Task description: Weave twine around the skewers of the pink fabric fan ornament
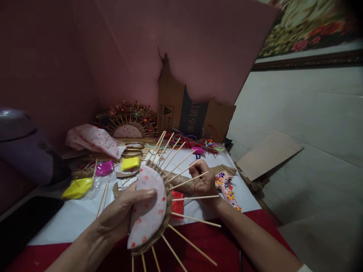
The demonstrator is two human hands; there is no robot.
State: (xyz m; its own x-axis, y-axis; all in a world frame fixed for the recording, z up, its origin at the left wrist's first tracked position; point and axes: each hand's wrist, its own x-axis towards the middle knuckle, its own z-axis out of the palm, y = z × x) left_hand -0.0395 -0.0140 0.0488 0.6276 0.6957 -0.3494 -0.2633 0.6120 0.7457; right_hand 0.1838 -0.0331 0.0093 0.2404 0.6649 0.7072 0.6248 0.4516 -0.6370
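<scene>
My left hand [121,207] grips a half-round panel [150,211] covered in white fabric with small red flowers, thumb on its face. Woven twine edges the panel's curve, and several thin wooden sticks [195,219] fan outward from it. My right hand [202,179] is behind the upper right sticks, its fingers curled together; what they hold is hidden or too small to tell. A roll of twine [181,182] lies beside those fingers, partly behind the sticks. Under the panel's right side shows a red packet [177,204].
Yellow clay packs [131,163], a magenta pack [104,168], scissors [133,149] and floral fabric [92,139] lie leftward. A finished fan-shaped piece [127,121] and torn cardboard [195,109] stand behind coloured yarn [195,142]. Patterned cloth [228,190] lies right, a black phone-like slab [31,219] left.
</scene>
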